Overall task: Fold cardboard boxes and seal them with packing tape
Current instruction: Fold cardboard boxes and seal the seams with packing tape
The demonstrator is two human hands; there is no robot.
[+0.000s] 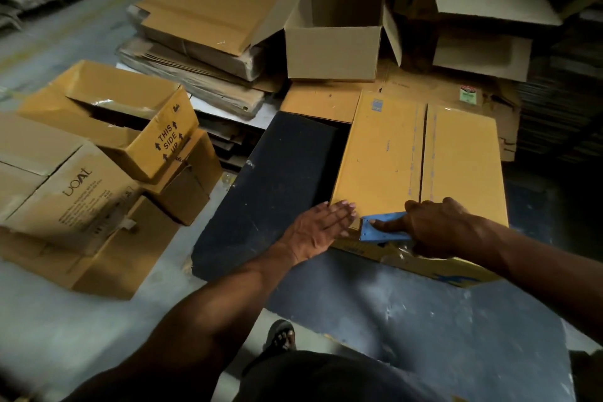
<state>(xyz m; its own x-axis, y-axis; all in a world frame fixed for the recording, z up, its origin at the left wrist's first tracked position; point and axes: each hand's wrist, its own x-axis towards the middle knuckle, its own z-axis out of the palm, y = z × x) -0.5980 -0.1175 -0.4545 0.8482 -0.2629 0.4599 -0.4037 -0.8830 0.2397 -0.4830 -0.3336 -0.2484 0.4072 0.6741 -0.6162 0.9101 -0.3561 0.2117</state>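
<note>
On a warehouse floor [58,330] strewn with cartons, our left hand [318,228] presses flat-fingered on the light, stiff box [391,157] while our right hand [437,225] grips the tape dispenser [381,230] at its near edge.

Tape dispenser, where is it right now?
Head view, lower right: the blue tape dispenser sits at the near edge of the closed yellow box, gripped by the right hand, left hand beside it.
</note>
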